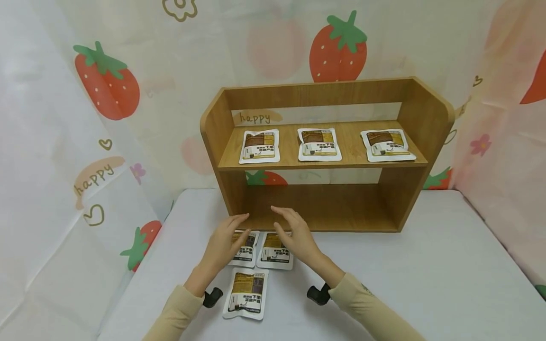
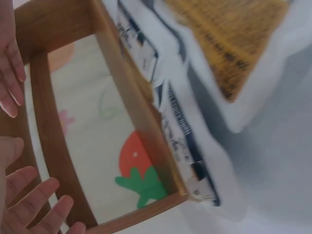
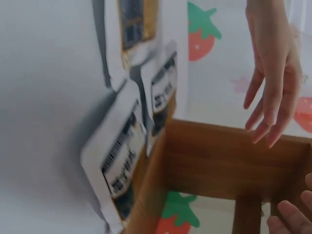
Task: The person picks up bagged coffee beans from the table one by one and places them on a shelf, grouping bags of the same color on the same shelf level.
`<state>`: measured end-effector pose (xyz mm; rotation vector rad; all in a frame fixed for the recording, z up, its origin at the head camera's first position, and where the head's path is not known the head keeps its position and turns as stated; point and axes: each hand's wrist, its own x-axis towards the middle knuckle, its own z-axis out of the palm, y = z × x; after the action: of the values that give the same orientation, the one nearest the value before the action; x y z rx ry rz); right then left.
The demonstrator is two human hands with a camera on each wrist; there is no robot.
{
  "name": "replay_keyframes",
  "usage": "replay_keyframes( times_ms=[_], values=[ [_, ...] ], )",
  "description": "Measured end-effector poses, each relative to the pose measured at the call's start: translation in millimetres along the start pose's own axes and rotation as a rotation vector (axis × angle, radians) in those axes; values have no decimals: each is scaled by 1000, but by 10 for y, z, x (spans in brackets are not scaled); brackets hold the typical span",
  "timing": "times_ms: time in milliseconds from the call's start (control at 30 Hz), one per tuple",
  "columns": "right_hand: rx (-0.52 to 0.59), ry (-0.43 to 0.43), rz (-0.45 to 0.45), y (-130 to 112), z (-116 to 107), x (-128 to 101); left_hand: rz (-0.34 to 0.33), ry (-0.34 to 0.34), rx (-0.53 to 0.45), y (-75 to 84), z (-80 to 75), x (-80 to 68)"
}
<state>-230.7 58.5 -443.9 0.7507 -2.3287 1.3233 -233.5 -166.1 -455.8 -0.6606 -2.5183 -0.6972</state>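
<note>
My left hand [image 1: 222, 242] hovers above a white-edged pouch [image 1: 246, 252] at the left front of the wooden shelf, fingers extended and holding nothing. Facing it, my right hand [image 1: 298, 236] hangs over a second pouch [image 1: 273, 253], its fingers spread loosely and nothing in them. Both pouches lie flat on the table, side by side against the shelf's front edge. A third pouch [image 1: 246, 293] lies nearer me, below those two. In the left wrist view, the fingers [image 2: 41, 197] of my left hand are relaxed beside the shelf's opening.
A two-level wooden shelf [image 1: 324, 225] stands at the back of the white table [image 1: 426, 279]. Three similar pouches sit spaced along its upper board: left [image 1: 260, 147], middle [image 1: 319, 145] and right [image 1: 388, 145]. Behind hangs a strawberry-patterned cloth [image 1: 273, 52].
</note>
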Motion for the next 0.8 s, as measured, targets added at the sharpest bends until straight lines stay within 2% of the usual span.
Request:
replay_keyframes(
  times_ms=[400,533,800],
  values=[
    [18,-188,102,31,169,-344,-88,-210,33,21,81,-288],
    [34,-223,99,54,202,-426,-99,-238,32,30,72,-355],
    [81,-338,113,107,239,-574,-183,-313,34,11,2,-461]
  ],
)
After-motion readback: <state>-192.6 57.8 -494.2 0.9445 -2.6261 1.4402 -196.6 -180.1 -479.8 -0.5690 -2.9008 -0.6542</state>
